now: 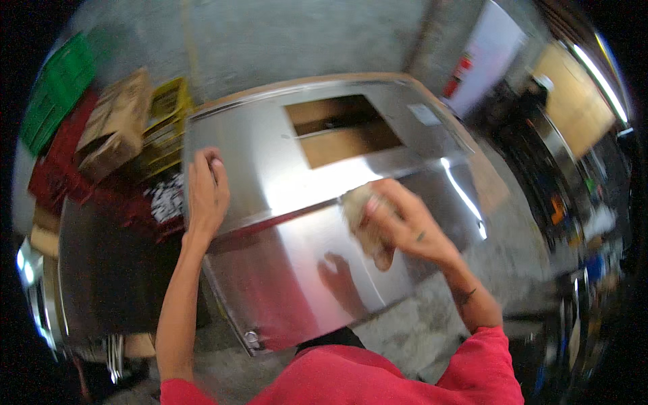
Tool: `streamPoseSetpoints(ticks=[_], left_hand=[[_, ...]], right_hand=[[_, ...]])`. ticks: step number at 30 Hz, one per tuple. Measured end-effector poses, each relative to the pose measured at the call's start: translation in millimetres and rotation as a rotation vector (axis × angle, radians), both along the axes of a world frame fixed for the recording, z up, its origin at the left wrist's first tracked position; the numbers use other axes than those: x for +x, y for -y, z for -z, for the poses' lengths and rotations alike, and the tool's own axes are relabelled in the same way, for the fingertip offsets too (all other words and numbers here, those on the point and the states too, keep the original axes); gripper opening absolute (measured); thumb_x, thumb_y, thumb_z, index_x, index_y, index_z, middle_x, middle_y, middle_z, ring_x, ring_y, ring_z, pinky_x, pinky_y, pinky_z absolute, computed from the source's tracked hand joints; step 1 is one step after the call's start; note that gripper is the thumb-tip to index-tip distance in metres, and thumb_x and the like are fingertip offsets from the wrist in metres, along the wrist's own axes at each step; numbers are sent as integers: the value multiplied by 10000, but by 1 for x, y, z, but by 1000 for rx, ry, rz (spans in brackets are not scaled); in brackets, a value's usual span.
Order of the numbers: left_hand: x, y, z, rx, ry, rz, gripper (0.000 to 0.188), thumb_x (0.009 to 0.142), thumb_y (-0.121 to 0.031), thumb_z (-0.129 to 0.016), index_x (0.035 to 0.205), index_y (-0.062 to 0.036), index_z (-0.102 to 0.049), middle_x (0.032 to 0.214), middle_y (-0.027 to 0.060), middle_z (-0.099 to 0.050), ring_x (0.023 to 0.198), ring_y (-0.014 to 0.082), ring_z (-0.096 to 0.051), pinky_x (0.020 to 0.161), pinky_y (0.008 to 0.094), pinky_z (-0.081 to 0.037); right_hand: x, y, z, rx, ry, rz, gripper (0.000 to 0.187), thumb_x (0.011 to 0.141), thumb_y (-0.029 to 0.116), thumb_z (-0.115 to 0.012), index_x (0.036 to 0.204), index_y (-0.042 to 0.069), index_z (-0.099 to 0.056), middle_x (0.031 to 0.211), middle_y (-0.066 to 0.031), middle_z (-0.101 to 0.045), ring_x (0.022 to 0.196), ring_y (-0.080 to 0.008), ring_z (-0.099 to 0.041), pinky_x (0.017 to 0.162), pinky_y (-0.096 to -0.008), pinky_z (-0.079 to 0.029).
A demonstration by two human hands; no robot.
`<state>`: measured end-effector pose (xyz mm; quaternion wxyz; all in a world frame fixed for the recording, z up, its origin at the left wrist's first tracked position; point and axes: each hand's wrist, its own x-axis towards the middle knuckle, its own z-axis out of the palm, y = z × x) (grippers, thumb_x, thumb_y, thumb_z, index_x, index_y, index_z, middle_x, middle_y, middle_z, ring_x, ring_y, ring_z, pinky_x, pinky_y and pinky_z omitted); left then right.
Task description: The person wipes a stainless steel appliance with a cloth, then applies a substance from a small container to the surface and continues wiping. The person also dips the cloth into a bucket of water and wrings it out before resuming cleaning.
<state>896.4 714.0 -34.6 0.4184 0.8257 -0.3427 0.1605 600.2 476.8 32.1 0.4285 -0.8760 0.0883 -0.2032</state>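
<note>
Right hand (405, 219) has its grip bunched around a beige rag (358, 209), and that rag sits a bit right of centre on a big shiny steel piece (236, 128), right around the seam that splits the far part from the near part. Left hand (208, 192) is over by the steel piece's left edge, fingers loosely curled; can't tell if that grip has hold of the edge or is just beside it. There's a rectangular cutout (344, 131) toward the far edge, plus a whitish label (423, 114) near the far right corner. Brown board (496, 185) pokes out past the right edge. Off the left edge: a yellow crate (165, 125), a cardboard box (111, 128) and a green crate (59, 91). Kinda blurry overall.
</note>
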Motion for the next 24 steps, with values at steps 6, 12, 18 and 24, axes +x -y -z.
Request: streamPoseSetpoints(ticks=[6,12,18,24], left_hand=[[-236,32,-34,139,-463,896,455,1026,-182,-655,1447,-33,-569,1418,156,-635,1383,298,-555,1219,448,-385],[-344,94,-18,287,-1182,1093,508,1036,-185,-735,1479,-17,-551,1340,113,-673,1308,241,-613,1168,416,-462],[-407,181,-6,0,-1302,970,508,957,-175,-848,1362,-21,-582,1157,75,-697,1042,140,-683,820,298,-611],[-481,314,-19,-178,-1325,848,585,976,-250,-836,1433,-77,-516,1162,72,-685,1002,141,-677,833,302,-592]], right_hand=[[-172,-36,27,372,-90,108,267,1098,267,-631,1131,5,-672,924,-147,-650,849,-261,-650,783,-365,-522],[-254,-15,28,621,-19,133,280,1136,291,-602,1213,29,-661,969,-55,-691,908,-102,-621,799,-291,-527],[-326,61,77,1310,436,158,424,1081,310,-698,1367,18,-588,1230,-60,-722,1114,-144,-687,984,-316,-565],[-388,126,123,1949,485,23,1005,925,601,-784,1640,40,-354,1653,-153,-449,1548,-321,-412,1293,-537,-320]])
